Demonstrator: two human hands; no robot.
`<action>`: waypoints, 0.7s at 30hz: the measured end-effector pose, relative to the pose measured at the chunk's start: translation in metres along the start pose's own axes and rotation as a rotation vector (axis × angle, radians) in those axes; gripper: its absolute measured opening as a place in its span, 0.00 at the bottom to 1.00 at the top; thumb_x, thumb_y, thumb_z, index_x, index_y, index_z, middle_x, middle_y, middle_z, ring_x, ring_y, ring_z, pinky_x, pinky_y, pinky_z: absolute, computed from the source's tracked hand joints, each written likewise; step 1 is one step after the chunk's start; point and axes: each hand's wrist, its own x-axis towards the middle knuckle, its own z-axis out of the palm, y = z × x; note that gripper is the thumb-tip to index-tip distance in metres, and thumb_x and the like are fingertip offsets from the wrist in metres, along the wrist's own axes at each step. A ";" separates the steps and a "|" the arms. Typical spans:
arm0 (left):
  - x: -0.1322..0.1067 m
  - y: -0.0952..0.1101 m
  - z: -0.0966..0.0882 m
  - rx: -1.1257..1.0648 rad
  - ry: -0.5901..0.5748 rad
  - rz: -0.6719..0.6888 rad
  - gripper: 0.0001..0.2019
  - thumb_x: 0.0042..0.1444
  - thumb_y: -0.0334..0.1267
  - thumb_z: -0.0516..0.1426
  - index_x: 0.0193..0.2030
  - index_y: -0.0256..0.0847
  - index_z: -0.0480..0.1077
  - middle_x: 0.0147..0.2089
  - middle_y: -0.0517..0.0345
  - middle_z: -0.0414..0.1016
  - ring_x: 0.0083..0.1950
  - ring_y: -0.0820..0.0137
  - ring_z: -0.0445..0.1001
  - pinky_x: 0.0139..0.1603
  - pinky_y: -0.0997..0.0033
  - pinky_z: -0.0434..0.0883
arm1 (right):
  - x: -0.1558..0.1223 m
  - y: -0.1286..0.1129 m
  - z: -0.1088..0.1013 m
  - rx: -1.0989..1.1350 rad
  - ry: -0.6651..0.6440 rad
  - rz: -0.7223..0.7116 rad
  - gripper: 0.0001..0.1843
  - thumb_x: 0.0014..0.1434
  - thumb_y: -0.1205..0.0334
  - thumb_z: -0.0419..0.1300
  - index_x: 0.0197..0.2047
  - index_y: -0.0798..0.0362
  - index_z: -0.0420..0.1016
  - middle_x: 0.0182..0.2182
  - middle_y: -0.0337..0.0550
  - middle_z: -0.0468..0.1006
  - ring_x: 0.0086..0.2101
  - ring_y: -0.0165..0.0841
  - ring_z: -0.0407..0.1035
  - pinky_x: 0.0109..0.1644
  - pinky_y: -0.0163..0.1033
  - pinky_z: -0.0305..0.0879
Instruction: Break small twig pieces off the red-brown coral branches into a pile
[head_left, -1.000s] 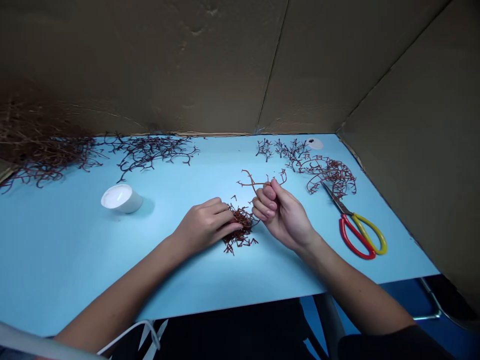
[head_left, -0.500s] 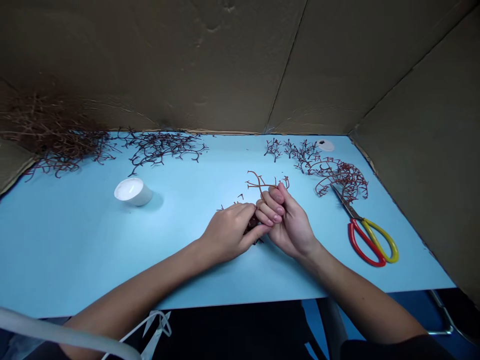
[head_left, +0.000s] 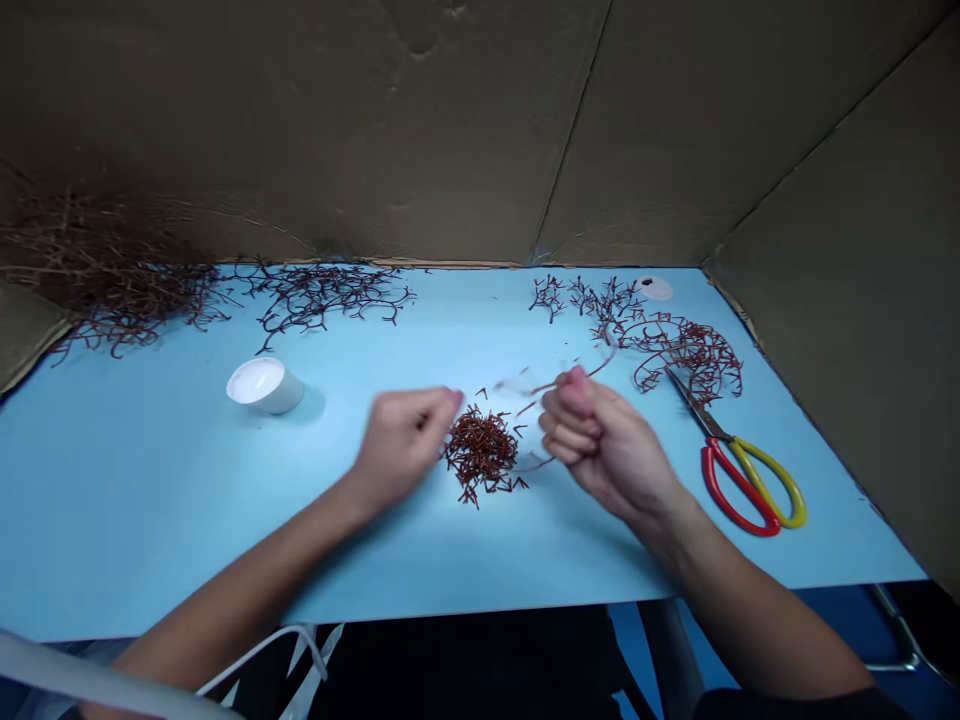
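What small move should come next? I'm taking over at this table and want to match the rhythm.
Probably the right hand should snap a short piece off the branched reddish twig and drop it on the pile of short reddish pieces. That fist seems to grip the blurred twig right beside the pile, while the left hand shows nothing held.

A heap of dark reddish-brown twig pieces (head_left: 481,455) lies on the pale sky-blue desk (head_left: 150,520). The scissors handles (head_left: 714,490) are one red, one yellow; the cup (head_left: 259,385) is white, and the cardboard wall (head_left: 300,130) is dull brown.
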 end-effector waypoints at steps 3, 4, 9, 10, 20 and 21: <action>0.006 -0.009 -0.016 0.060 0.141 -0.133 0.25 0.73 0.35 0.51 0.20 0.42 0.57 0.17 0.66 0.56 0.20 0.76 0.55 0.22 0.71 0.55 | 0.006 -0.011 -0.007 0.036 0.104 -0.101 0.27 0.67 0.53 0.70 0.25 0.51 0.61 0.20 0.26 0.43 0.21 0.25 0.33 0.20 0.29 0.41; 0.007 -0.013 -0.016 0.087 0.102 -0.126 0.25 0.73 0.35 0.51 0.21 0.42 0.57 0.18 0.66 0.56 0.20 0.75 0.55 0.23 0.70 0.55 | 0.009 -0.013 -0.008 0.052 0.122 -0.108 0.26 0.68 0.54 0.69 0.25 0.51 0.61 0.20 0.26 0.43 0.21 0.25 0.33 0.20 0.29 0.43; -0.004 -0.023 0.013 0.264 -0.189 0.049 0.20 0.74 0.36 0.52 0.26 0.42 0.63 0.22 0.65 0.62 0.23 0.73 0.57 0.27 0.67 0.57 | 0.014 -0.006 -0.009 0.091 0.134 -0.110 0.22 0.72 0.54 0.65 0.27 0.51 0.66 0.22 0.29 0.49 0.20 0.25 0.43 0.23 0.28 0.54; -0.006 -0.023 0.018 0.296 -0.208 0.072 0.19 0.75 0.36 0.52 0.29 0.42 0.66 0.24 0.63 0.66 0.25 0.72 0.61 0.28 0.67 0.60 | 0.014 -0.003 -0.010 0.084 0.135 -0.113 0.21 0.72 0.54 0.65 0.28 0.51 0.68 0.22 0.30 0.51 0.21 0.25 0.47 0.24 0.28 0.56; -0.009 -0.027 0.021 0.188 -0.150 0.181 0.10 0.71 0.44 0.60 0.51 0.43 0.77 0.49 0.50 0.84 0.50 0.57 0.77 0.50 0.52 0.78 | 0.018 0.012 -0.019 -0.090 0.046 -0.042 0.21 0.70 0.43 0.59 0.39 0.51 0.81 0.32 0.42 0.78 0.33 0.34 0.74 0.41 0.40 0.72; -0.009 -0.026 0.020 0.166 -0.131 0.158 0.10 0.71 0.44 0.60 0.51 0.43 0.77 0.49 0.50 0.84 0.50 0.57 0.78 0.51 0.51 0.78 | 0.018 0.013 -0.018 -0.104 0.030 -0.043 0.21 0.70 0.43 0.58 0.40 0.51 0.82 0.33 0.43 0.78 0.34 0.34 0.75 0.41 0.40 0.72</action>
